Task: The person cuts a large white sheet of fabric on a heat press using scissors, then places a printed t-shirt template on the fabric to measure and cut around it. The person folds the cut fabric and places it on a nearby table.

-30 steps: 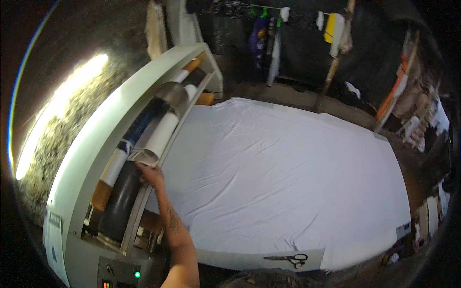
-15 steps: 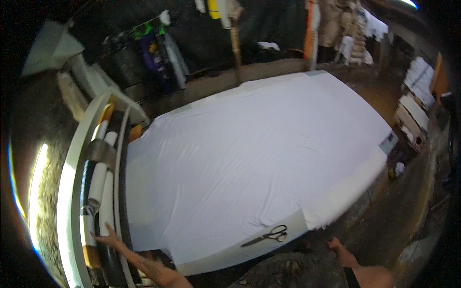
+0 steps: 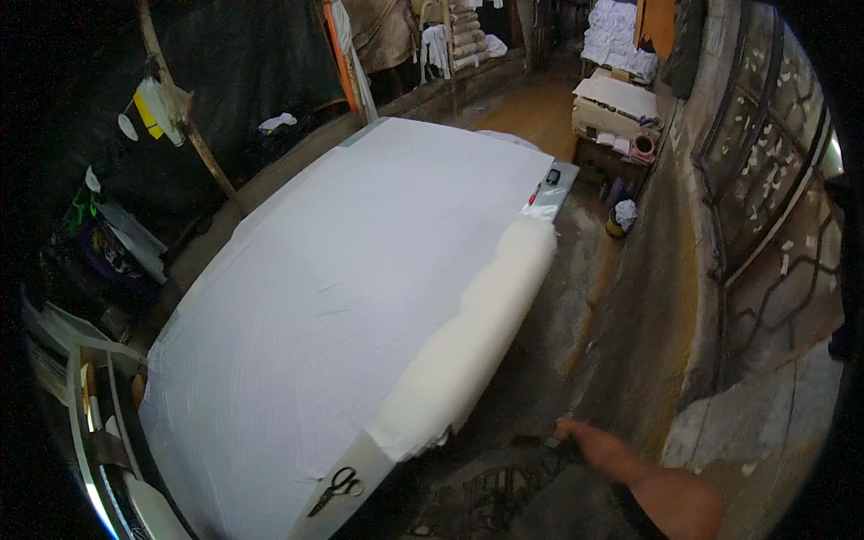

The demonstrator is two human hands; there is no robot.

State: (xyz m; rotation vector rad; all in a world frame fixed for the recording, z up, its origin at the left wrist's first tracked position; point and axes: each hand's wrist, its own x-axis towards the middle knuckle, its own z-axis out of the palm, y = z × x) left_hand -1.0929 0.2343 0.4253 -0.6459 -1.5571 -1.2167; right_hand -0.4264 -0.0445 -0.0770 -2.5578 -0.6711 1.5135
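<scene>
A wide white cloth [image 3: 333,288] lies spread over the long table, with fine wrinkles toward its near left part. Along the right edge runs a thick cream fold of fabric [image 3: 477,333]. Black-handled scissors [image 3: 337,490] rest on the bare strip of table [image 3: 360,461] at the near end. My right hand [image 3: 565,429] hangs low beside the table's right side, apart from the cloth, fingers curled; what they hold, if anything, is too small to make out. My left hand is out of view.
A red pen [image 3: 535,193] and a small dark object [image 3: 553,176] sit at the far right corner. A rack with rolls [image 3: 99,432] stands at the left. Beyond are a small bin [image 3: 621,219], a side table [image 3: 616,103] with stacked white cloth, and a patterned metal gate [image 3: 774,171].
The view has swung to the right, showing the gate and passage. My left hand, earlier by the rolls in the left rack, has left the view. The scissors still lie on the table.
</scene>
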